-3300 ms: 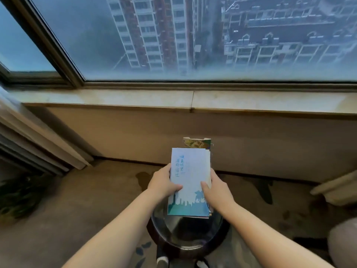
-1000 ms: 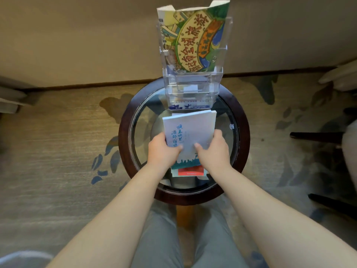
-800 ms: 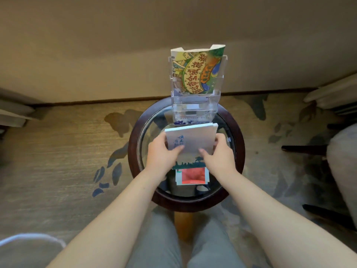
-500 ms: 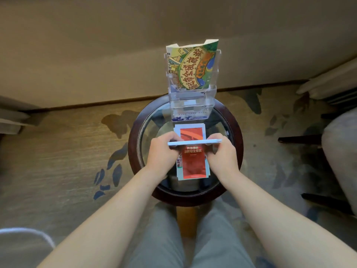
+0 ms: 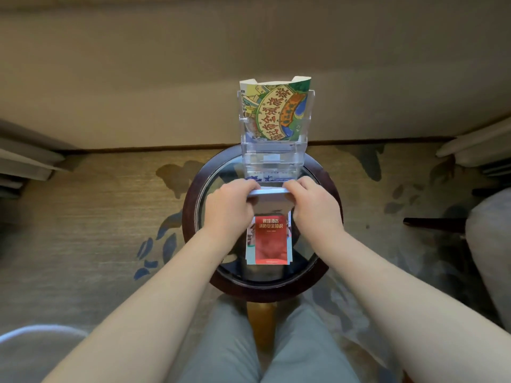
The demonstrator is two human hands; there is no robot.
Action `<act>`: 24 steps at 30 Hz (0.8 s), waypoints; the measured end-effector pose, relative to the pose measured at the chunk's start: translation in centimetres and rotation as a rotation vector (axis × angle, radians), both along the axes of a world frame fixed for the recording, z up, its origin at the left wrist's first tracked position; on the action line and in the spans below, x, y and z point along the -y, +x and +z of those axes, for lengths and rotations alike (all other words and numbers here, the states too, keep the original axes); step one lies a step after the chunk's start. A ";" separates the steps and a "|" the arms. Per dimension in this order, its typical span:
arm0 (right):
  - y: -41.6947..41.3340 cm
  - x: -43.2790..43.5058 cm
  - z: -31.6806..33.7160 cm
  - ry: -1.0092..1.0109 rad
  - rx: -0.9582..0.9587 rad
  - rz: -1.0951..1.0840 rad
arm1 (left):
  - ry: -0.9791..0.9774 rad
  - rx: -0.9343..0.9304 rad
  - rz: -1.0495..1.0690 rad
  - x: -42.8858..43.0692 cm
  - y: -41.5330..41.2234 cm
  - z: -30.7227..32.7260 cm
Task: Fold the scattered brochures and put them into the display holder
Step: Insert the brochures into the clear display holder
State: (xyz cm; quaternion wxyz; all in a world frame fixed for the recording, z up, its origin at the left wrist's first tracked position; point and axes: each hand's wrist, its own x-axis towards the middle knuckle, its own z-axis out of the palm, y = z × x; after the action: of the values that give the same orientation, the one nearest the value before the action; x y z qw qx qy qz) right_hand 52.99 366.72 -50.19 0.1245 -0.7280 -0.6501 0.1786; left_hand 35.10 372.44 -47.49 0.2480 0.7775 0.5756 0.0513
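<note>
- At the centre of the frame both hands hold a folded white brochure (image 5: 269, 192) edge-on to the camera, so only its thin top edge shows and its printed face cannot be read.
- The left hand (image 5: 231, 207) pinches the brochure's left end between thumb and fingers; the fingertips curl over the edge and are partly out of sight.
- The right hand (image 5: 313, 207) pinches the right end the same way, knuckles toward the camera, its thumb hidden beneath the paper.
- The brochure sits just in front of the lowest tier of the clear display holder (image 5: 273, 156), which stands at the far edge of the round glass-topped table (image 5: 193, 233); whether the paper touches the holder cannot be told.
- The holder's top tier carries a colourful green-and-yellow brochure (image 5: 273, 111), its upper corners curling; a strip of blue print shows in the lowest tier, mostly hidden.
- Lower centre, a red brochure (image 5: 270, 243) lies flat on the glass atop other sheets, of which only thin margins show; its upper edge is shaded by the hands.
- The forearms run off the bottom corners of the frame, and grey-trousered knees (image 5: 257, 352) fill the bottom centre.
</note>
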 end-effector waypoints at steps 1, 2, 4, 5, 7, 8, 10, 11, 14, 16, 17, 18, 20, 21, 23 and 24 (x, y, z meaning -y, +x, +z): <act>0.5 -1.0 0.9 0.020 0.020 0.020 | 0.069 -0.027 -0.051 -0.6 0.5 0.7; 0.9 -2.0 1.8 0.044 0.046 0.036 | 0.122 -0.053 -0.093 -1.3 1.1 1.4; 1.7 -3.9 3.4 0.077 0.103 0.055 | 0.185 -0.099 -0.129 -2.7 2.4 3.0; 2.0 -4.8 4.2 0.081 0.120 0.053 | 0.203 -0.117 -0.138 -3.4 3.0 4.0; 2.8 -6.4 5.7 0.083 0.139 0.035 | 0.231 -0.126 -0.157 -5.0 4.0 5.8; 3.2 -7.1 6.4 0.090 0.150 0.031 | 0.245 -0.119 -0.163 -5.9 4.5 6.6; 4.0 -8.4 7.6 0.114 0.175 0.035 | 0.261 -0.104 -0.167 -7.4 5.3 8.0; 4.3 -9.0 8.2 0.126 0.186 0.037 | 0.263 -0.106 -0.163 -8.1 5.6 8.5; 5.2 -10.7 9.4 0.154 0.205 0.038 | 0.272 -0.119 -0.151 -10.1 6.4 9.6; 5.6 -11.7 9.7 0.161 0.205 0.039 | 0.273 -0.112 -0.148 -11.3 6.9 10.2; 5.7 -12.2 9.8 0.165 0.201 0.042 | 0.266 -0.113 -0.149 -11.8 7.1 10.5; 5.7 -12.6 9.9 0.167 0.192 0.043 | 0.261 -0.116 -0.152 -12.2 7.2 10.7; 5.7 -13.3 9.9 0.174 0.185 0.041 | 0.262 -0.114 -0.146 -12.8 7.4 11.0; 5.7 -13.7 10.0 0.176 0.185 0.039 | 0.270 -0.105 -0.133 -13.0 7.3 11.1; 5.7 -14.2 10.2 0.193 0.182 0.029 | 0.290 -0.064 -0.118 -13.5 7.0 11.2; 5.7 -14.4 10.5 0.208 0.185 0.026 | 0.304 -0.043 -0.116 -13.7 6.9 11.2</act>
State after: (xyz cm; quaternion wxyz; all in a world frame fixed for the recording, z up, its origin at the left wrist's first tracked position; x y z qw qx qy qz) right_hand 58.65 381.16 -39.70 0.1366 -0.7162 -0.6830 0.0438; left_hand 41.98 386.10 -36.28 0.1178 0.8388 0.5206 0.1068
